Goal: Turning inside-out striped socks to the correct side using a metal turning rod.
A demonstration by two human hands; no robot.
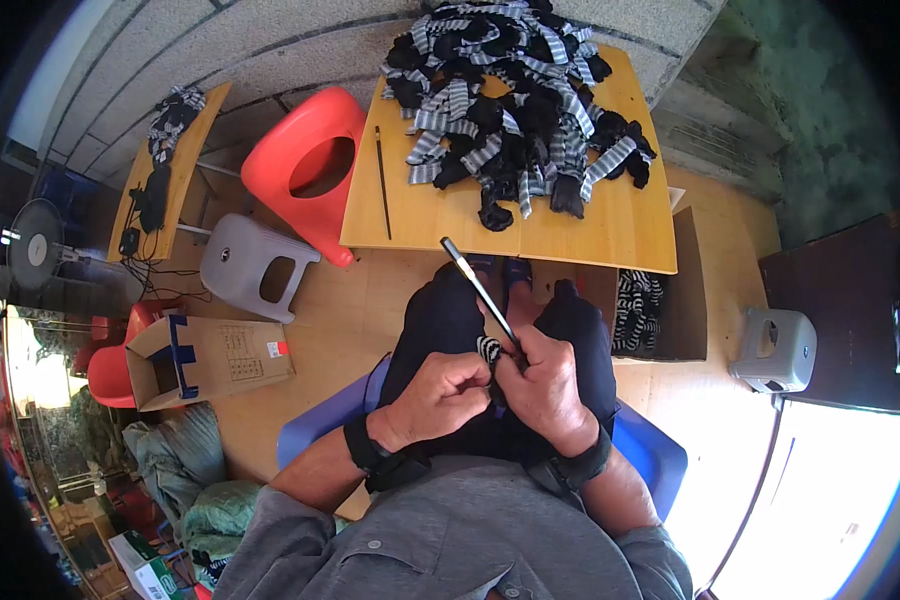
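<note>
My left hand [435,400]: fingers curled inward and drawn together, thumb bent over toward the index finger, tips right beside the cloth; I cannot tell whether they pinch it.
My right hand [542,385]: clamped on the lower part of the rod, fingers folded in, knuckles facing up, close beside my left.
Rod: a slim, straight dark rod [479,290] with a silvery sheen along its upper stretch, slanting up and leftward out of my right fist — its tip points toward the table, its lower end is hidden.
Cloth: a small black-and-white striped knit piece [488,348] between my hands, above my lap, bunched beside the rod; the rest of it is hidden by my fingers.
Wrists: a black band [363,447] on the left, another black band [587,460] on the right.
Table: a yellow wood-toned tabletop [370,225] beyond my knees, bearing a loose heap of black and grey-striped fabric pieces [540,115]; a second thin dark rod [383,185] lies apart, left of the heap.
Right side: an open brown cardboard box [692,290] partly under the table, black-and-white striped pieces inside.
Left side: a red plastic seat with an oval opening [270,160] — a grey plastic stool [240,265] stands just beside it.
</note>
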